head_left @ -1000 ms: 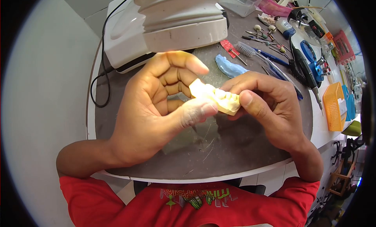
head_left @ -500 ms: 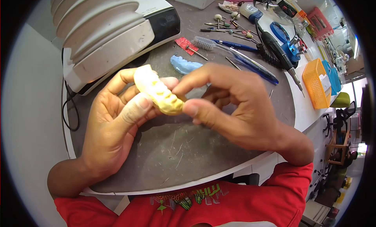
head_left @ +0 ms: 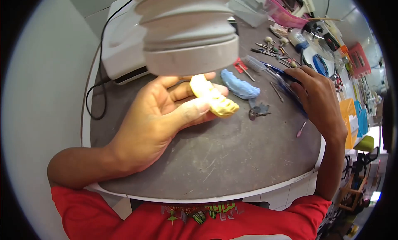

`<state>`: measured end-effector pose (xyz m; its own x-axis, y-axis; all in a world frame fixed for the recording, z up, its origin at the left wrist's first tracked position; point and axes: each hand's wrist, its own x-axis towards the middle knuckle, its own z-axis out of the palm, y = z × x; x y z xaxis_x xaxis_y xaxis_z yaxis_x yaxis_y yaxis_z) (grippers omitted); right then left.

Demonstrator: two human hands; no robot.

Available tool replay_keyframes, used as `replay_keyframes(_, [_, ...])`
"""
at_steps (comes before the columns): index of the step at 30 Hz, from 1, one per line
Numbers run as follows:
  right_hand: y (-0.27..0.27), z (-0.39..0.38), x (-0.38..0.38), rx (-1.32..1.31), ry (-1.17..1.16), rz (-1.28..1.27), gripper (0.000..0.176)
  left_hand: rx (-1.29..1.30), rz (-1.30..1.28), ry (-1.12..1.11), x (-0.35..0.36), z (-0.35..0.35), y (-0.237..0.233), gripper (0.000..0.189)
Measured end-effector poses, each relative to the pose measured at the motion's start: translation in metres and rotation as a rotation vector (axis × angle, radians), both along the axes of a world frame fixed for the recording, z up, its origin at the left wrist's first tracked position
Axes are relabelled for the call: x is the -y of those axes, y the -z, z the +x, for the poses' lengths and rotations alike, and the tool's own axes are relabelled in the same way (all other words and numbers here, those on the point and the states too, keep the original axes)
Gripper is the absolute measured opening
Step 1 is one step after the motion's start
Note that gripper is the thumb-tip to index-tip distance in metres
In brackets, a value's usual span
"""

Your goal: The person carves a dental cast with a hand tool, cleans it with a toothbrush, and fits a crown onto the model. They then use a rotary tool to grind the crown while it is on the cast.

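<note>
A yellow dental cast (head_left: 211, 97) with a row of teeth is brightly lit in my left hand (head_left: 159, 111), held between thumb and fingers. Over at the right, my right hand (head_left: 319, 95) reaches across the blue pens (head_left: 285, 86) and a clear-handled brush (head_left: 253, 63). Its thumb and forefinger stand apart around them; the other fingers are partly hidden. A blue moulded piece with an uneven surface (head_left: 240, 84) lies just beyond the cast. Nearer me are a grey scrap with a round metal disc (head_left: 258, 111) and a pink-tipped rotary bit (head_left: 301, 130).
A ribbed white hose (head_left: 186, 32) hangs directly above the cast, beside a white machine (head_left: 122, 43). Several rotary bits (head_left: 275, 51) lie at the back, near a pink basket (head_left: 286, 12). An orange basket (head_left: 348, 115) stands at the right.
My right hand has let go of the cast and moved right to the pens. The left hand still holds the cast, now under the hose. The view has shifted left.
</note>
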<state>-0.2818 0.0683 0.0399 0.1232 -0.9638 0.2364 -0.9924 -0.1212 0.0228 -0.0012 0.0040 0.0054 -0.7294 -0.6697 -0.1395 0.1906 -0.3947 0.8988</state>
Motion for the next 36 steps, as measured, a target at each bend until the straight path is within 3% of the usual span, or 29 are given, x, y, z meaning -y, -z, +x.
replay_keyframes(8, [-0.006, -0.011, -0.005, 0.09, -0.001, -0.165, 0.017, -0.037, -0.023, 0.045, 0.002, 0.002, 0.0, 0.044])
replay_keyframes(11, [-0.024, -0.039, -0.025, 0.057, 0.288, -0.271, 0.015, 0.024, -0.01, -0.039, -0.006, -0.004, -0.006, 0.046])
replay_keyframes(12, [-0.029, -0.048, -0.031, 0.149, 0.408, -0.247, 0.025, 0.043, -0.011, -0.068, -0.008, -0.005, -0.007, 0.046])
replay_keyframes(14, [-0.031, -0.069, -0.039, 0.06, 0.472, -0.177, 0.033, 0.055, -0.049, -0.066, -0.009, -0.004, -0.004, 0.046])
replay_keyframes(16, [-0.026, -0.082, -0.048, 0.057, 0.415, -0.097, 0.042, 0.043, -0.061, -0.044, -0.009, -0.004, -0.003, 0.047])
replay_keyframes(19, [-0.016, -0.091, -0.05, 0.156, 0.392, 0.082, 0.05, 0.035, -0.07, -0.043, -0.009, -0.004, -0.004, 0.048])
replay_keyframes(22, [-0.017, -0.086, -0.049, 0.07, 0.451, 0.293, 0.054, 0.049, -0.098, -0.051, -0.011, -0.003, -0.006, 0.05])
replay_keyframes(24, [-0.013, -0.086, -0.055, 0.145, 0.455, 0.29, 0.056, 0.056, -0.1, -0.056, -0.013, -0.004, -0.007, 0.05])
replay_keyframes(27, [-0.01, -0.088, -0.054, 0.44, 0.552, 0.32, 0.048, 0.029, -0.051, -0.1, -0.017, -0.001, -0.01, 0.044])
replay_keyframes(29, [0.004, -0.078, -0.064, 0.671, 0.372, -0.102, 0.04, 0.03, -0.062, -0.037, -0.019, 0.011, -0.014, 0.048])
replay_keyframes(30, [0.002, -0.076, -0.071, 1.02, 0.532, -0.125, 0.031, 0.006, -0.046, -0.02, -0.021, 0.01, -0.012, 0.047])
replay_keyframes(31, [-0.012, -0.066, -0.071, 1.338, 0.503, -0.015, 0.025, 0.004, -0.032, -0.011, -0.02, 0.01, -0.01, 0.044])
replay_keyframes(32, [-0.01, -0.048, -0.067, 1.58, 0.416, -0.19, 0.02, 0.007, -0.038, -0.015, -0.016, 0.009, -0.007, 0.041])
replay_keyframes(34, [-0.003, -0.036, -0.06, 1.928, -0.062, -0.03, 0.018, -0.03, -0.024, -0.018, -0.011, 0.008, -0.004, 0.036])
replay_keyframes(36, [0.004, 0.002, -0.044, 1.892, -0.059, -0.186, 0.018, -0.043, 0.0, -0.034, -0.005, 0.004, 0.001, 0.034])
